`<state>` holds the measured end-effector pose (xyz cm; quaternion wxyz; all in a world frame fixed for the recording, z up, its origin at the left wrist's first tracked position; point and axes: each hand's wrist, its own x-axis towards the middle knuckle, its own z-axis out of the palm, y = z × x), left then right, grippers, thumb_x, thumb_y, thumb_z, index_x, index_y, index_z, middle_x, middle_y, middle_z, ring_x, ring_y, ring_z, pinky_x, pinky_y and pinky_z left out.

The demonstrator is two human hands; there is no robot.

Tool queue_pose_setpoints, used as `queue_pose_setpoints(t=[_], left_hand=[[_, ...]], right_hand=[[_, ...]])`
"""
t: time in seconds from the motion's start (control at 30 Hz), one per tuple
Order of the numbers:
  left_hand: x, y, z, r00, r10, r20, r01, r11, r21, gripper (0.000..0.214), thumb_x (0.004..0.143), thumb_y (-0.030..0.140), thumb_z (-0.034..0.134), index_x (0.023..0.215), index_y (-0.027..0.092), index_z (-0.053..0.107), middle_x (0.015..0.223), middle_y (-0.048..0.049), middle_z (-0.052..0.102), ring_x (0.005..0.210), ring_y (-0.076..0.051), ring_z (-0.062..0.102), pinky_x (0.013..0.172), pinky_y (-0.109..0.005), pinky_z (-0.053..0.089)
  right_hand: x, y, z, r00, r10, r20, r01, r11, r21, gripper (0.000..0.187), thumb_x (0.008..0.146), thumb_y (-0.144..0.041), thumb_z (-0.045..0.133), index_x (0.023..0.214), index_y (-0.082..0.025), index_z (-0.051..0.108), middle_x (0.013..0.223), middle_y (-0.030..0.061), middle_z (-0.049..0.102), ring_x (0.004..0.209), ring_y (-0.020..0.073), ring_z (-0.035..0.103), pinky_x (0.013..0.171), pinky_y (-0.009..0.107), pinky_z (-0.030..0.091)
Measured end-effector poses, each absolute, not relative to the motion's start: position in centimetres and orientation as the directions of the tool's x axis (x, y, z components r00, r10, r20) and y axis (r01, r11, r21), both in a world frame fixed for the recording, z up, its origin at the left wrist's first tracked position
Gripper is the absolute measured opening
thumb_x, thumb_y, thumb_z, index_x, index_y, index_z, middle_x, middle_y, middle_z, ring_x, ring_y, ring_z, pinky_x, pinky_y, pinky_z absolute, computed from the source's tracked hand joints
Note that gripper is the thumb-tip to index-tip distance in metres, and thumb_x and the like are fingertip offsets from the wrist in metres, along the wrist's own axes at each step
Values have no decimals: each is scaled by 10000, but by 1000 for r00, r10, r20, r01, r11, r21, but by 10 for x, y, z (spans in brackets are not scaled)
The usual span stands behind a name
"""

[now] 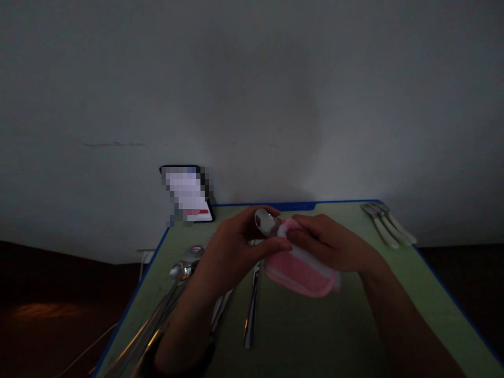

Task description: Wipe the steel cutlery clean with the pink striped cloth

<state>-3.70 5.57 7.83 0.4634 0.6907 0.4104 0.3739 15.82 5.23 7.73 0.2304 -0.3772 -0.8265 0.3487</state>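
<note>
My left hand [236, 249] is closed around a metal spoon [265, 220], whose shiny bowl sticks up above the fingers. My right hand [328, 241] pinches a pink cloth [303, 273] and presses a fold of it against the spoon's bowl. The rest of the cloth hangs down onto the green table [354, 325]. Both hands meet above the table's middle, near its far edge.
Several long metal spoons [179, 275] lie at the table's left, and more cutlery [252, 304] lies under my left forearm. White-handled forks [388, 226] rest at the far right corner. A phone [187, 195] leans against the wall beyond the table's far left corner.
</note>
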Motion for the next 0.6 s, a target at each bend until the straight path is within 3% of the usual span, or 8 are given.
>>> queue_pose_setpoints(t=[0.23,0.33,0.43,0.6], left_hand=[[-31,57,79,217,966,144,265,-200,943,290,632,291,738,858,153,620,737,-14,693,652,-133,646,577,-192,525],[-32,58,82,82,989,127,209,-141,968,236,650,297,720,818,157,630,707,-8,696,625,-126,654,579,-188,534],[-36,61,85,-41,994,106,131,-100,986,200,651,275,714,795,161,635,671,0,697,583,-127,661,561,-188,547],[-43,64,84,-104,988,115,86,-106,991,200,651,262,712,801,152,640,641,-6,694,569,-145,669,546,-200,561]], right_hand=[[156,51,77,-589,799,117,494,471,-731,249,919,-363,356,823,-172,485,708,-16,533,607,82,452,574,225,345],[164,52,79,-604,789,114,519,498,-695,258,923,-361,351,807,-171,481,698,-17,526,607,81,459,575,229,339],[176,54,82,-624,779,62,548,493,-676,285,922,-380,347,783,-172,483,651,-27,503,566,74,454,539,221,327],[192,54,90,-618,784,-61,593,414,-691,307,915,-411,345,818,-172,512,657,-19,516,549,76,461,495,204,333]])
